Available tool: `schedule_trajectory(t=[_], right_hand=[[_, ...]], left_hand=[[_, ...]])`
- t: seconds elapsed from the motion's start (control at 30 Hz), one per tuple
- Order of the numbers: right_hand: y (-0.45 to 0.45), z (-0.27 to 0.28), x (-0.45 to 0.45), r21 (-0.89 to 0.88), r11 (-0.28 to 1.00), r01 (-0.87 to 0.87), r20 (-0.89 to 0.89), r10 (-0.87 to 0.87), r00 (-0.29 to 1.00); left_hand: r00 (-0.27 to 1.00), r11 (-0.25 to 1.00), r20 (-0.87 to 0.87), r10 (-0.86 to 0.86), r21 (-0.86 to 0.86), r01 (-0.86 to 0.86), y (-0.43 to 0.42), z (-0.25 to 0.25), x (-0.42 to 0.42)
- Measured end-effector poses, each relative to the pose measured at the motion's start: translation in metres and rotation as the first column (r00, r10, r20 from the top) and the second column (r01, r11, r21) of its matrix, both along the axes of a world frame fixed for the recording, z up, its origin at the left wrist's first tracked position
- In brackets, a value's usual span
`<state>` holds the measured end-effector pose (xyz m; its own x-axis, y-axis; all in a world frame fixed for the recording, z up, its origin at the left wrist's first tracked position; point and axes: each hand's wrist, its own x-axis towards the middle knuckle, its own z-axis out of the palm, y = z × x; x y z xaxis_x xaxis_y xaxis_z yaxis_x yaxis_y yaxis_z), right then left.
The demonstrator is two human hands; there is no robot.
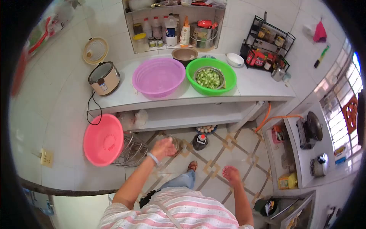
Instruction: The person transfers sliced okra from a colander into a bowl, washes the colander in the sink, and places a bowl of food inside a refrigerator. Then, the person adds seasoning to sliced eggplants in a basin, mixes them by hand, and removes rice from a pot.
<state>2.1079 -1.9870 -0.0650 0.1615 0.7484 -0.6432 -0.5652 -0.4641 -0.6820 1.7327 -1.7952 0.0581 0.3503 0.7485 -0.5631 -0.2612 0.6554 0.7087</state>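
Note:
My left hand [164, 148], with a pale bracelet at the wrist, is raised over the tiled floor, right of the pink basin [103, 140]. Its fingers look apart and hold nothing. My right hand [231, 174] hovers over the floor further right, fingers apart and slightly curled, also empty. On the white counter [126, 93] stand a purple basin [159, 77] and a green basin [228, 78]. Inside the green one is a metal bowl of chopped green vegetables [209, 79]. Neither hand touches anything.
A rice cooker [103, 79] with its cord hanging is at the counter's left. A spice rack [267, 47] and white bowl [235, 60] stand right. On the floor are a dark bottle [199, 142] and eggs [206, 129]. The stove with a wok [313, 126] is far right.

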Motion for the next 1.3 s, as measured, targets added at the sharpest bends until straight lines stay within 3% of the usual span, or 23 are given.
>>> schedule_trajectory(t=[0.07, 0.2, 0.27, 0.37, 0.47, 0.57, 0.67, 0.77, 0.93, 1.0, 1.13, 1.2, 1.3], right_hand=[[0.033, 0.004, 0.015, -0.057, 0.998, -0.023, 0.023, 0.024, 0.999], [0.086, 0.025, 0.04, -0.183, 0.983, -0.009, 0.08, 0.024, 0.996], [0.109, 0.021, 0.064, -0.117, 0.993, 0.027, 0.111, -0.014, 0.994], [0.134, 0.018, 0.089, -0.089, 0.995, 0.05, 0.135, -0.038, 0.99], [0.158, 0.031, 0.103, -0.13, 0.992, -0.006, 0.185, 0.03, 0.982], [0.192, 0.043, 0.112, -0.094, 0.992, -0.082, 0.204, 0.1, 0.974], [0.235, 0.069, 0.113, -0.031, 0.991, -0.131, 0.247, 0.134, 0.96], [0.271, 0.096, 0.113, 0.113, 0.973, -0.2, 0.262, 0.165, 0.951], [0.36, 0.152, 0.113, 0.384, 0.854, -0.351, 0.508, 0.122, 0.853], [0.402, 0.172, 0.114, 0.515, 0.721, -0.463, 0.622, 0.056, 0.781], [0.482, 0.235, 0.096, 0.603, 0.505, -0.618, 0.789, -0.266, 0.553], [0.51, 0.27, 0.098, 0.539, 0.362, -0.761, 0.822, -0.423, 0.381], [0.552, 0.284, 0.121, 0.415, 0.279, -0.866, 0.797, -0.571, 0.198]], left_hand=[[0.985, 0.991, 0.118, 0.126, -0.051, -0.121, 0.08, -0.019, -0.002], [0.934, 0.941, 0.165, 0.317, -0.175, -0.288, 0.181, 0.014, 0.012], [0.863, 0.863, 0.197, 0.465, -0.32, -0.391, 0.227, 0.012, 0.018], [0.779, 0.777, 0.186, 0.598, -0.372, -0.507, 0.271, 0.003, 0.027], [0.747, 0.776, 0.275, 0.605, -0.413, -0.476, 0.298, -0.015, 0.029], [0.719, 0.831, 0.426, 0.549, -0.18, -0.527, 0.313, -0.038, 0.023], [0.69, 0.766, 0.336, 0.641, -0.233, -0.599, 0.312, -0.013, 0.027], [0.718, 0.771, 0.289, 0.633, -0.146, -0.621, 0.3, -0.004, 0.033], [0.764, 0.722, 0.176, 0.621, 0.251, -0.645, 0.273, 0.054, 0.061], [0.774, 0.694, 0.083, 0.627, 0.391, -0.604, 0.266, 0.079, 0.075], [0.817, 0.709, -0.069, 0.572, 0.542, -0.451, 0.271, 0.127, 0.122], [0.828, 0.718, -0.106, 0.55, 0.567, -0.404, 0.273, 0.143, 0.152], [0.836, 0.722, -0.103, 0.539, 0.568, -0.396, 0.278, 0.152, 0.201]])
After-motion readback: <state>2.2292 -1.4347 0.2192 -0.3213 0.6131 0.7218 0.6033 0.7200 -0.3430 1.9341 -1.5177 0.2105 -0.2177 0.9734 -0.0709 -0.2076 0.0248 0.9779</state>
